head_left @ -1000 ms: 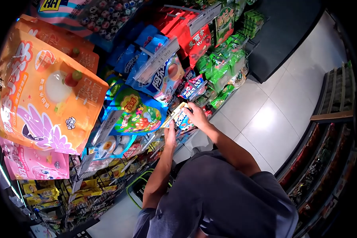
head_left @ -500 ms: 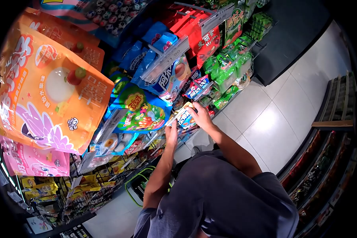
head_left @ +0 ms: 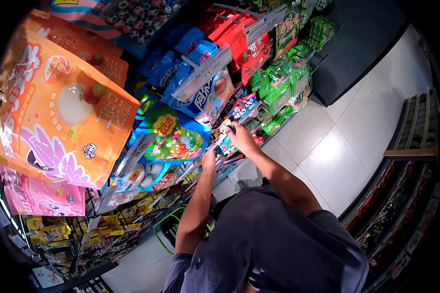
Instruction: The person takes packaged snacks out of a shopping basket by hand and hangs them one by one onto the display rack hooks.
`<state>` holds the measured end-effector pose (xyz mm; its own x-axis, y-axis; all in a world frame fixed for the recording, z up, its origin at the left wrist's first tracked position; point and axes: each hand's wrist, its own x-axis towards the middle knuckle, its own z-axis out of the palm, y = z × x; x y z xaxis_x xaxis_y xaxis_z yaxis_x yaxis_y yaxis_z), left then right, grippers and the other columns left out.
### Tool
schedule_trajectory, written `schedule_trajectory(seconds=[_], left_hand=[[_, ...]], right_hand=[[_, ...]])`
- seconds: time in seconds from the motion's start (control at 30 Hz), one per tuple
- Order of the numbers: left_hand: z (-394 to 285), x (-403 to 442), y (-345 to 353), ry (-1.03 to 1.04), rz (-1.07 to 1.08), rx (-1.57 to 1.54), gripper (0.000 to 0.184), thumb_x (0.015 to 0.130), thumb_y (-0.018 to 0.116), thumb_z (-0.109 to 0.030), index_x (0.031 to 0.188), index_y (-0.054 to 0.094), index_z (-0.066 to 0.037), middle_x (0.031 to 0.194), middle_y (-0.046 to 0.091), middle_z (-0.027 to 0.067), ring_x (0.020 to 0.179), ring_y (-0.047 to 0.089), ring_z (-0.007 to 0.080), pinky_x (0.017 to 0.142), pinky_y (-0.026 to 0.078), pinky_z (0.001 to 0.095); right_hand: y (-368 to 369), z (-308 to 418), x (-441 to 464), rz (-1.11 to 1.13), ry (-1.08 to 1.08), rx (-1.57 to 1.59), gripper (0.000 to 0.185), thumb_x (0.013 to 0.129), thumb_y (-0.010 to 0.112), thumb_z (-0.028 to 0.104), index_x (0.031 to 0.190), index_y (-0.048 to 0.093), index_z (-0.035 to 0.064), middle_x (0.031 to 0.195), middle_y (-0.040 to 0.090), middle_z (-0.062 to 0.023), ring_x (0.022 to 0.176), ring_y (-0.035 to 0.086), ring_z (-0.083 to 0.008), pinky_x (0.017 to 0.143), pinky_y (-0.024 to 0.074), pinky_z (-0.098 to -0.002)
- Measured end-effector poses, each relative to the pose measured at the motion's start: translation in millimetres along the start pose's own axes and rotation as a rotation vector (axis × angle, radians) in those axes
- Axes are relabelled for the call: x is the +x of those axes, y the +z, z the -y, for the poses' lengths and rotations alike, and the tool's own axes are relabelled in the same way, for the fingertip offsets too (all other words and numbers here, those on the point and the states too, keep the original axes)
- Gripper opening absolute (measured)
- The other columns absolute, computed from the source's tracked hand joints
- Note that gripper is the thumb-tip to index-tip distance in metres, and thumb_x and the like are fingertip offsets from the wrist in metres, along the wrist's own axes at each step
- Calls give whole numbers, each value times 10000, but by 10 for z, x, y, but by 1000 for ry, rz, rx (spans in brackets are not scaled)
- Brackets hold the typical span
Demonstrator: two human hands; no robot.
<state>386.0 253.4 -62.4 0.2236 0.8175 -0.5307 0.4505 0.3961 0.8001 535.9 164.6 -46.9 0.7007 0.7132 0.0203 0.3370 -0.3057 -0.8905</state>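
A small blue, white and yellow candy bag (head_left: 226,146) is at the hook display, pinched near its upper edge by my right hand (head_left: 241,138). Just left of it, my left hand (head_left: 209,159) has its fingers closed at the lower end of a narrow price tag holder (head_left: 217,142); the fingertips are partly hidden. Left of my hands hangs a green and blue lollipop bag (head_left: 173,138). Above them are a blue candy bag (head_left: 206,100) with a cup picture and a smaller blue and red packet (head_left: 243,107).
Large orange candy bags (head_left: 63,107) fill the near left. Red bags (head_left: 254,53) and green packets (head_left: 281,83) hang farther along the rack. A green-rimmed basket (head_left: 170,229) is below on the tiled floor (head_left: 322,141). Another shelf (head_left: 391,205) stands to the right.
My right hand and the candy bag have moved slightly left, closer to the hooks. My left hand has shifted a little left and down.
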Motion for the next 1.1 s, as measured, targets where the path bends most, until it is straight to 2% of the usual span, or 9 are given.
schedule_trajectory(seconds=[0.23, 0.4, 0.5, 0.67, 0.73, 0.77, 0.83, 1.0, 1.1], left_hand=[[114, 122, 0, 153, -12, -36, 594, 964, 504, -461, 1371, 469, -29, 1369, 493, 108, 1202, 477, 242, 1011, 364, 349], [-101, -161, 88, -134, -40, -277, 582, 914, 587, -507, 1266, 555, -46, 1283, 548, 104, 1107, 517, 157, 924, 418, 320], [412, -89, 1, -148, 56, -334, 580, 889, 610, -541, 1194, 592, -48, 1213, 601, 107, 1043, 569, 135, 876, 454, 315], [1035, -573, -399, -272, 352, -108, 617, 892, 595, -554, 1216, 576, -29, 1108, 673, 100, 979, 660, 228, 870, 505, 392], [1454, -802, -631, -279, 289, 48, 590, 881, 605, -548, 1141, 628, -19, 1073, 688, 124, 991, 660, 266, 882, 501, 397], [1990, -739, -821, -213, 232, 297, 572, 862, 625, -539, 1090, 654, -14, 1035, 694, 143, 976, 663, 275, 874, 504, 395], [2590, -952, -1202, -145, 119, 590, 537, 822, 662, -511, 1015, 690, -10, 977, 699, 173, 953, 669, 284, 854, 507, 387], [3322, -1631, -1846, -413, -50, 433, 420, 795, 700, -395, 961, 716, -9, 823, 709, 146, 814, 686, 248, 758, 529, 384], [3361, -1805, -1871, -307, -225, 410, 353, 800, 686, -361, 937, 721, -38, 860, 711, 157, 847, 691, 250, 770, 528, 381]], right_hand=[[60, 23, 38, 115, 117, -31, 574, 940, 508, 504, 1119, 556, -40, 1018, 628, -303, 987, 594, -462, 867, 472, -486], [-47, 34, -68, 168, 186, -30, 569, 928, 555, 462, 1214, 542, -30, 1055, 641, -274, 988, 615, -439, 877, 483, -461], [116, -448, -359, -69, 21, 10, 427, 901, 615, 357, 1150, 607, 10, 1011, 668, -227, 923, 654, -375, 812, 516, -421], [-24, -1710, -1071, 224, 44, -20, 221, 869, 600, 237, 924, 667, 34, 872, 673, -174, 795, 655, -351, 723, 519, -423], [-44, -2894, -1495, 438, -15, -520, 221, 814, 574, 214, 786, 665, 15, 839, 682, -180, 735, 664, -338, 745, 540, -414], [-223, -3058, -1668, 511, 538, -435, 240, 780, 574, 215, 708, 641, -5, 768, 686, -183, 616, 669, -316, 644, 557, -421], [-676, -3029, -1948, 547, 1008, -309, 238, 790, 546, 186, 651, 616, 5, 648, 655, -147, 523, 652, -263, 445, 526, -414], [-955, -3225, -2384, 625, 900, -314, 304, 831, 523, 223, 699, 637, -25, 636, 677, -141, 496, 649, -242, 484, 545, -377], [-887, -2942, -2392, 602, 1006, -208, 185, 835, 548, 169, 879, 639, 15, 758, 685, -108, 556, 650, -202, 452, 511, -336]])
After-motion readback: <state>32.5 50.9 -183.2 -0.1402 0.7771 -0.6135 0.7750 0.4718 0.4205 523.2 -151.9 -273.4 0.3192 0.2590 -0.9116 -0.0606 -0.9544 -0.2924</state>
